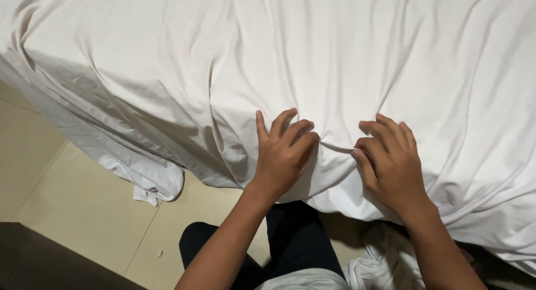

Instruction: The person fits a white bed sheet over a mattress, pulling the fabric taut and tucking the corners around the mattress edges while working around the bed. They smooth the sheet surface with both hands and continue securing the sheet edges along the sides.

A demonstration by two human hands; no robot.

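Observation:
A large white bed sheet (312, 61) covers the bed and hangs in folds over its near edge. My left hand (282, 156) presses on the sheet near that edge, its fingers curled and pinching up a ridge of cloth. A short way to its right, my right hand (391, 161) bunches the same sheet with bent fingers. A small fold of fabric runs between the two hands.
The sheet's hanging corner (151, 184) drapes down to the beige tiled floor (84, 212) at the left. My dark trouser leg (290, 245) stands close to the bed. More white cloth (385, 262) lies bunched on the floor at the lower right. A dark object (44, 262) fills the bottom left corner.

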